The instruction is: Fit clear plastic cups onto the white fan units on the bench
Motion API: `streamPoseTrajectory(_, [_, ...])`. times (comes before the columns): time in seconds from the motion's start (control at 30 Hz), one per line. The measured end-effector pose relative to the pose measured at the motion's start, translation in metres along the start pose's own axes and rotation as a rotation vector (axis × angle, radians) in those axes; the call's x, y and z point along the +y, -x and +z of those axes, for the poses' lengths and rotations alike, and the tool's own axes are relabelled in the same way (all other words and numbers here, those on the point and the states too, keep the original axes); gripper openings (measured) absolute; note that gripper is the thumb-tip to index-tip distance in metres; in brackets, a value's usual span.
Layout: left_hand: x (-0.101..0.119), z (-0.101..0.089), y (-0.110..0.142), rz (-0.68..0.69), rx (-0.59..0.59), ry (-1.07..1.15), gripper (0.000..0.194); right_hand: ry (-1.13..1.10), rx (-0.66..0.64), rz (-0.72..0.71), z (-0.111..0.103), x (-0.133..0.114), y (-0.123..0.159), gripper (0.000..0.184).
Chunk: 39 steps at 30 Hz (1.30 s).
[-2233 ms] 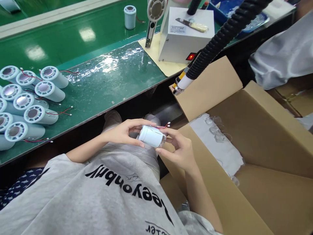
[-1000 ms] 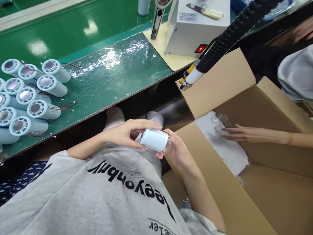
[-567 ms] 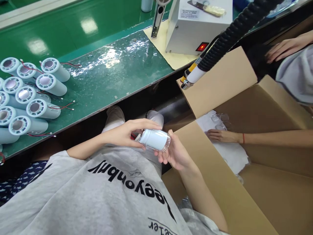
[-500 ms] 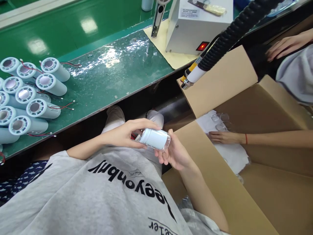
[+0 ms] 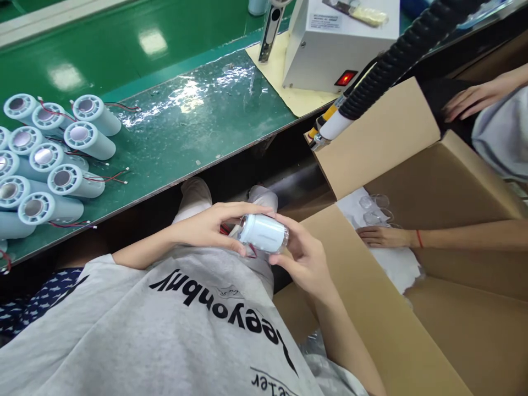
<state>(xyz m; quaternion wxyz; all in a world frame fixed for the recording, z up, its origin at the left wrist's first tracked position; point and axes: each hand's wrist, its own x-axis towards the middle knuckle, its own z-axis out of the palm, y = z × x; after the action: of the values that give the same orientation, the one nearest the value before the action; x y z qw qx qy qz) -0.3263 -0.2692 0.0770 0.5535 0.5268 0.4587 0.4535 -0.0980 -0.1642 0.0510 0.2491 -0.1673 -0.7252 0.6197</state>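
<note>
Over my lap I hold a pale blue cylinder (image 5: 264, 233) with a clear cap at its right end and red wires under it. My left hand (image 5: 210, 225) wraps its left end from above. My right hand (image 5: 303, 256) grips the capped right end, fingers curled round it. Several more pale blue cylinders (image 5: 49, 165) with red wires lie in rows on the green bench (image 5: 185, 132) at the left.
An open cardboard box (image 5: 433, 247) with clear caps (image 5: 373, 209) on white paper stands at my right; another person's hand (image 5: 383, 236) rests in it. A black corrugated hose with a yellow-tipped nozzle (image 5: 325, 132) hangs over the box flap. A white machine (image 5: 334, 44) stands on the bench.
My right hand has closed further over the capped end and turned the cylinder a little. The other person's hand reached into the box and stays on the white paper.
</note>
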Motion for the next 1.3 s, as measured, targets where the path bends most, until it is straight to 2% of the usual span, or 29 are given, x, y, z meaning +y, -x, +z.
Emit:
streamPoseTrajectory(0.1, [-0.001,-0.002,0.002,0.02,-0.033,0.0,0.073,-0.218,0.002,0.213,0.001,-0.003,0.002,0.055])
streamPoseTrajectory(0.17, [-0.003,-0.002,0.003,-0.019,-0.037,0.035,0.074,-0.211,0.013,0.249,0.001,-0.004,0.004,0.053])
streamPoseTrajectory(0.3, [-0.009,0.001,0.005,-0.075,-0.062,0.062,0.079,0.007,0.026,0.184,-0.002,-0.004,0.008,0.049])
streamPoseTrajectory(0.5, [-0.017,0.002,0.004,0.004,-0.054,-0.012,0.079,0.183,0.033,0.013,-0.002,-0.003,0.009,0.045])
streamPoseTrajectory(0.57, [-0.018,0.005,0.005,0.004,-0.052,0.044,0.082,0.221,0.027,-0.039,-0.002,-0.002,0.01,0.043])
streamPoseTrajectory(0.67, [-0.016,0.01,0.006,-0.071,-0.039,0.182,0.09,0.216,0.056,-0.081,0.0,0.0,0.012,0.045])
streamPoseTrajectory(0.77, [-0.013,0.014,0.005,-0.069,0.013,0.176,0.09,0.025,0.064,0.041,0.003,-0.002,0.011,0.073])
streamPoseTrajectory(0.83, [-0.012,0.015,0.003,0.006,0.048,0.147,0.085,-0.128,0.026,0.185,0.005,-0.005,0.01,0.081])
streamPoseTrajectory(0.9, [-0.011,0.016,0.002,0.048,0.075,0.151,0.082,-0.219,-0.002,0.315,0.005,-0.01,0.007,0.073])
streamPoseTrajectory(1.0, [-0.01,0.015,0.001,-0.021,0.079,0.195,0.083,-0.266,0.016,0.422,0.006,-0.018,0.004,0.065])
streamPoseTrajectory(1.13, [-0.01,0.015,0.003,-0.127,0.053,0.248,0.078,-0.305,0.053,0.452,0.01,-0.024,0.0,0.058])
streamPoseTrajectory(1.3, [-0.009,0.016,0.002,-0.14,0.046,0.297,0.073,-0.262,0.063,0.471,0.015,-0.028,-0.001,0.062])
